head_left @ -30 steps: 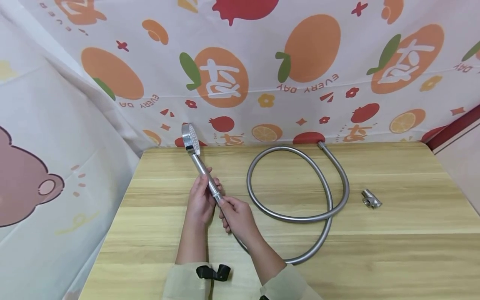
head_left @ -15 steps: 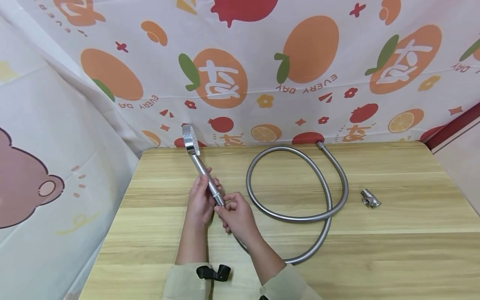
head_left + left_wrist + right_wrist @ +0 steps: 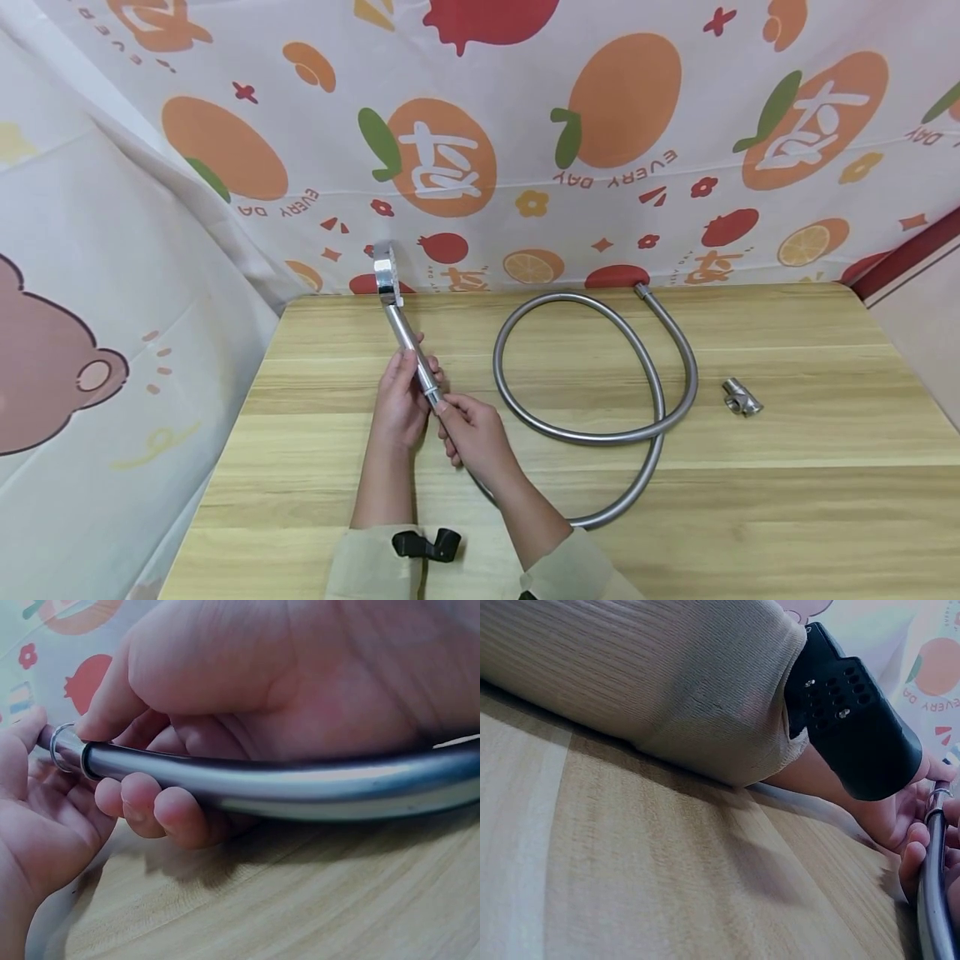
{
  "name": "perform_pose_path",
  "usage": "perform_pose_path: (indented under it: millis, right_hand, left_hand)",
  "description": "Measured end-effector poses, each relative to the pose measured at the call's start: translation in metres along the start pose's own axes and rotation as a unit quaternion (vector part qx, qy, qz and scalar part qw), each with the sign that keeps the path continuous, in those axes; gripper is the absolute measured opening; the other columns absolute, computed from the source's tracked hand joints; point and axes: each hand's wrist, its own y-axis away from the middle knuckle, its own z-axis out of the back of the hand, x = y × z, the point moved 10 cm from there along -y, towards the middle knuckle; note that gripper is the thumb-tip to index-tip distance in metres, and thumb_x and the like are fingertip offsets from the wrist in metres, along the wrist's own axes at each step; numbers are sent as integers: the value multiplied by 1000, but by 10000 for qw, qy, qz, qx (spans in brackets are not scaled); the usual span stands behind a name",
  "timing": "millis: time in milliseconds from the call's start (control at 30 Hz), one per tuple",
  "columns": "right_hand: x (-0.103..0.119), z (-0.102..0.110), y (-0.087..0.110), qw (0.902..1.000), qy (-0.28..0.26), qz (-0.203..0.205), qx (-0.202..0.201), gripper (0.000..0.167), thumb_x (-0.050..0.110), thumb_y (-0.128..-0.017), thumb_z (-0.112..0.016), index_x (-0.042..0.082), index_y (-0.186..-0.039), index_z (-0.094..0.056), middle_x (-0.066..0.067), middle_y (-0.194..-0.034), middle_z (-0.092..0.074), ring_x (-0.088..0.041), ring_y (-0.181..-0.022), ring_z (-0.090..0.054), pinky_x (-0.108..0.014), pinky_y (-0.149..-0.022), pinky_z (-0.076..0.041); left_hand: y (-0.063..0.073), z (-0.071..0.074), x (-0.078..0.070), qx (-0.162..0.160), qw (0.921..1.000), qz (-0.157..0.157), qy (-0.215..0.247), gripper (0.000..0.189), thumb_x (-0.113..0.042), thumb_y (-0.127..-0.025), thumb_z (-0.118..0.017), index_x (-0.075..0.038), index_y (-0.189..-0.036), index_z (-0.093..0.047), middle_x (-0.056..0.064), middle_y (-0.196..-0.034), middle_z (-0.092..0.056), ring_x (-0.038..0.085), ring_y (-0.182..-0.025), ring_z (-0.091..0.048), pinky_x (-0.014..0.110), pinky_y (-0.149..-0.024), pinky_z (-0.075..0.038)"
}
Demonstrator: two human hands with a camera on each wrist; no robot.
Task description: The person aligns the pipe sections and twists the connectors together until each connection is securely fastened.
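Observation:
In the head view, my left hand (image 3: 401, 404) holds the handle of a chrome hand shower (image 3: 406, 327), its round head (image 3: 386, 275) up near the wall cloth and seen nearly edge-on. Just below, my right hand (image 3: 480, 442) grips the end of a grey metal shower hose (image 3: 562, 434), at the handle's lower end. The left wrist view has the right hand (image 3: 225, 690) large, fingers curled round the hose (image 3: 315, 784) behind a collar (image 3: 71, 750). Beyond the collar is the left hand (image 3: 52, 840). The joint itself is partly covered by fingers.
The hose lies looped on the wooden table (image 3: 787, 500), its free end (image 3: 642, 291) at the back edge. A small chrome tee-shaped fitting (image 3: 742, 397) lies to the right. A fruit-print cloth (image 3: 525, 167) hangs behind the table.
The right hand loosened its fingers half a second ago and now grips the hose end again. The shower head has turned, its spray face showing less. The left hand stays in place.

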Motion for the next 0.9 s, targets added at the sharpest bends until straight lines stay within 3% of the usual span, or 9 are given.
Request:
perform_pose_path:
  millis: [200,400,667,900]
  right_hand:
    - [1,1,-1,9998,85,161,-22,24,31,-94,-67,14,-111,-67,-2,-68,-59,-10,-46,-49,-21,-39,-42]
    - [6,3,-1,9987,244,443,-65,27,25,-90,-73,15,-111,-58,-2,-63,-59,-11,-43,-48,-22,-37,-41]
    - [3,4,-1,9986,364,374,-100,30,23,-86,-77,16,-109,-59,-1,-62,-58,-11,-42,-48,-22,-37,-41]
    - [-1,3,-1,9999,-20,158,-44,23,30,-92,-69,12,-107,-66,-3,-66,-59,-11,-45,-49,-21,-38,-42]
  left_hand:
    - [0,1,0,-34,9999,28,141,54,-32,-102,-50,-7,-148,-36,-1,-84,-59,8,-78,-56,18,-73,-50]
    - [2,-1,-1,-9,10000,-11,22,46,-32,-102,-51,-13,-143,-44,-1,-83,-63,9,-76,-59,19,-70,-51]
    - [1,0,1,48,9999,-61,-128,40,-32,-101,-53,-18,-138,-50,-2,-84,-64,9,-76,-60,19,-71,-52]
    - [2,0,2,48,9999,-16,-146,43,-30,-102,-52,-14,-141,-47,-2,-83,-65,9,-78,-61,20,-73,-52]
